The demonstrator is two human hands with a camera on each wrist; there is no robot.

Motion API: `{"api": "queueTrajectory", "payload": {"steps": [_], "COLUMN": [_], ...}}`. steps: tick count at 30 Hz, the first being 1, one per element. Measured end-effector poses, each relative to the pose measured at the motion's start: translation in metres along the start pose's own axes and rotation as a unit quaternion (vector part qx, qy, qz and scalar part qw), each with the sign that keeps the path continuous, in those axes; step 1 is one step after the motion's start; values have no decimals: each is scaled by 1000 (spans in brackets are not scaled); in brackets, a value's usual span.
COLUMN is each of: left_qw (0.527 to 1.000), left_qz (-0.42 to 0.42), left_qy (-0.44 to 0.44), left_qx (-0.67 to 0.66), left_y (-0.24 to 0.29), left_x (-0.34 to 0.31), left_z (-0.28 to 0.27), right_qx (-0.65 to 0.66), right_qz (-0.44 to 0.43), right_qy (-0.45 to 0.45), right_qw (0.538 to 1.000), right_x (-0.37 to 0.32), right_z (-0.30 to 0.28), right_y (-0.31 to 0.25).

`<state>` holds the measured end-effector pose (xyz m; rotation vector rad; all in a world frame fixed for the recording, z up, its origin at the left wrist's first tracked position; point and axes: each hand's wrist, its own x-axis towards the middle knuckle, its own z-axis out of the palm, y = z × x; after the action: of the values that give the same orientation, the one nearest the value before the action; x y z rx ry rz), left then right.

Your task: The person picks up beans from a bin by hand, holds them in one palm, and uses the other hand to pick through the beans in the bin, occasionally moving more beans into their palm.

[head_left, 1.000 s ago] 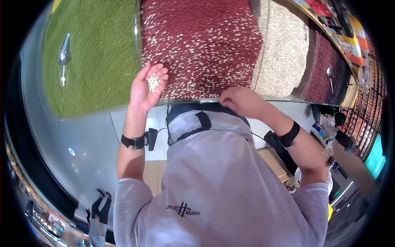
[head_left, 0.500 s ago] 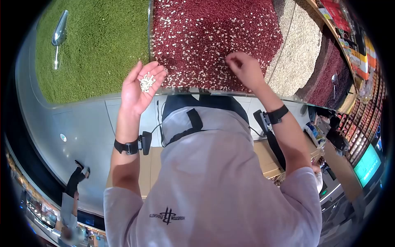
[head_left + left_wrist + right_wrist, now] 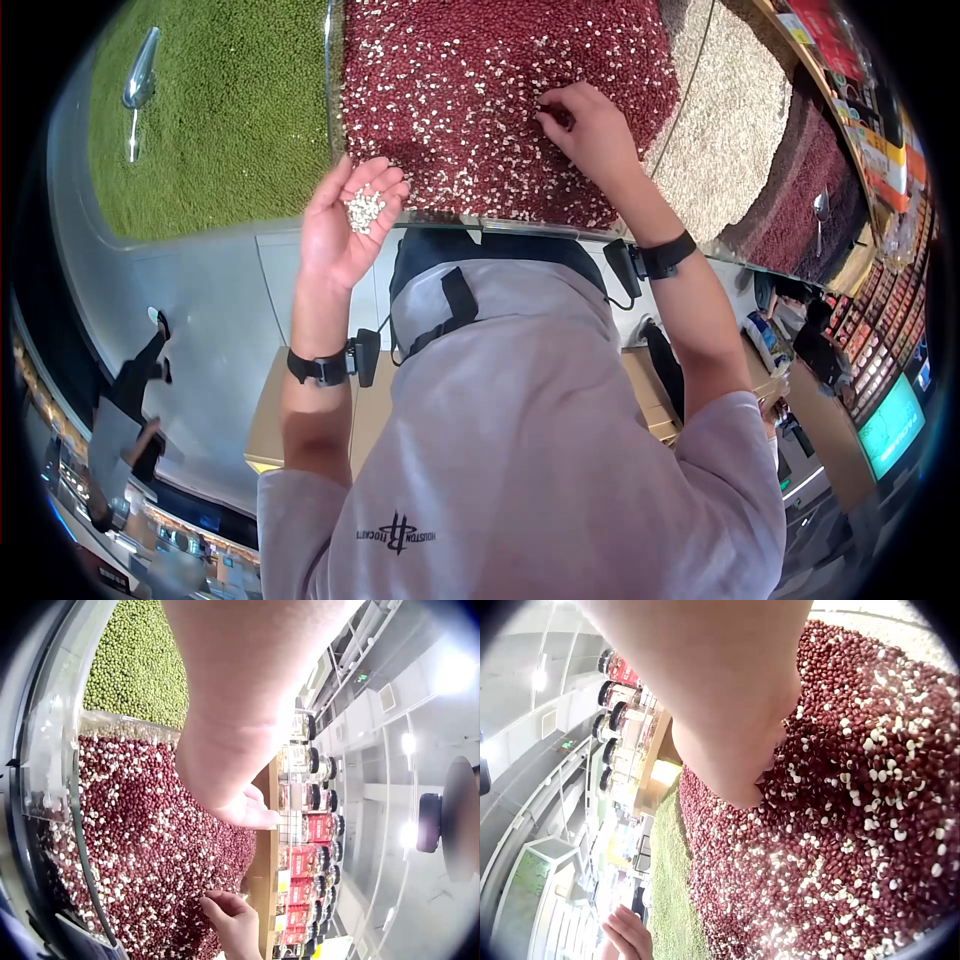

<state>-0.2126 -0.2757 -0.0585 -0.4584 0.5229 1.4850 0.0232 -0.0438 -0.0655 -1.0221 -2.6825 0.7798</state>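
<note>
My left hand [image 3: 350, 225] is turned palm up over the front edge of the bin, with a small heap of white grains [image 3: 364, 210] lying in the cupped palm. Dark red beans [image 3: 440, 60], sprinkled with loose white grains, fill the middle compartment. Over these beans my right hand [image 3: 595, 135] reaches palm down, thumb and index finger curved toward each other with a small gap between their tips. From the left wrist, the right hand [image 3: 231, 919] shows low over the red beans. In the right wrist view its fingertips are hidden behind the hand.
Green beans [image 3: 230, 120] fill the compartment on the left, with a metal scoop [image 3: 140, 80] lying on them. A clear divider [image 3: 335, 80] separates them from the red beans. Pale grains [image 3: 735, 120] lie to the right. Shelved jars [image 3: 304, 862] stand behind the bins. A passer-by [image 3: 130, 400] walks at left.
My right hand has moved from the bin's front edge forward and out over the red beans. The left hand stays palm up with its white grains. The passer-by has moved.
</note>
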Motion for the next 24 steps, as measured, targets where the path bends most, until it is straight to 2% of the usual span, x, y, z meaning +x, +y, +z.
{"api": "queueTrajectory", "payload": {"steps": [11,24], "left_qw": [999,998], "left_qz": [26,46], "left_qy": [-10,-23], "left_qx": [-28,-37], "left_y": [-32,-50], "left_x": [0,0], "left_z": [9,20], "right_qx": [-55,-69], "right_qz": [-34,-59], "right_qy": [20,-6], "right_qw": [998,996], "right_x": [5,7], "right_z": [10,8], "right_y": [6,17]}}
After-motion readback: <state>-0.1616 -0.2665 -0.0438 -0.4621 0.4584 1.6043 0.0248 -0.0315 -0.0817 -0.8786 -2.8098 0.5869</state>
